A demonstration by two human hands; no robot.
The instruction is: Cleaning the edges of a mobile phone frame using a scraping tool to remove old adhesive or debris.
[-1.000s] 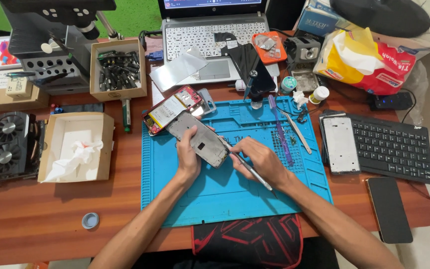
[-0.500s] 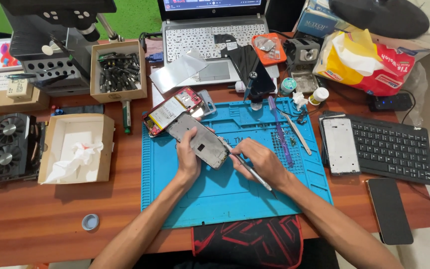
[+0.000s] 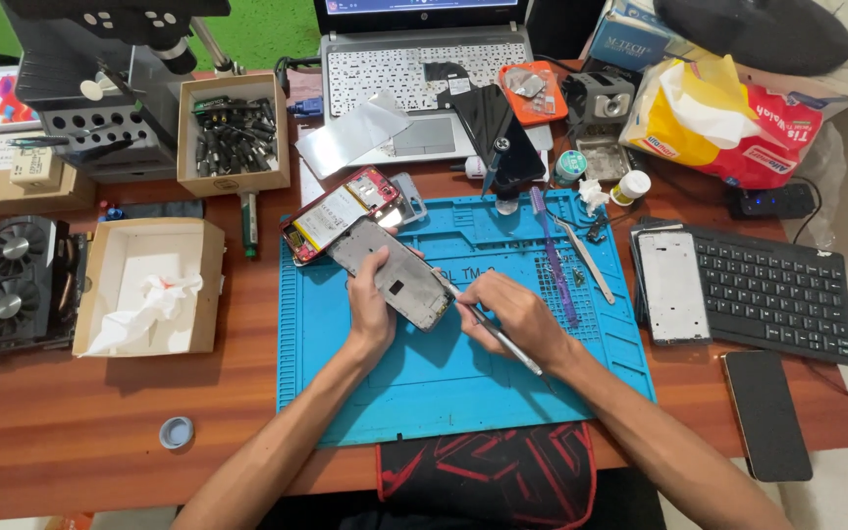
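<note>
One grey phone frame (image 3: 395, 278), grasped by the left hand (image 3: 373, 309) over one blue mat (image 3: 424, 383). One metal tool (image 3: 498, 337), pinched in the right hand (image 3: 512, 314), tip touching the frame's lower edge. One opened red phone (image 3: 338, 218) lies just beyond the left grip; two keyboards sit farther off.

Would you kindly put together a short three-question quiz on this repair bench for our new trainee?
1. True or false: the left hand steadies the grey phone frame over the blue mat.
2. What does the right hand hold?
A. thin metal tool
B. bottle
C. tissue
3. Fill in: the opened red phone lies toward the ____ edge of the mat.

Key:
1. True.
2. A, the thin metal tool, its tip at the frame.
3. Far left.
</note>
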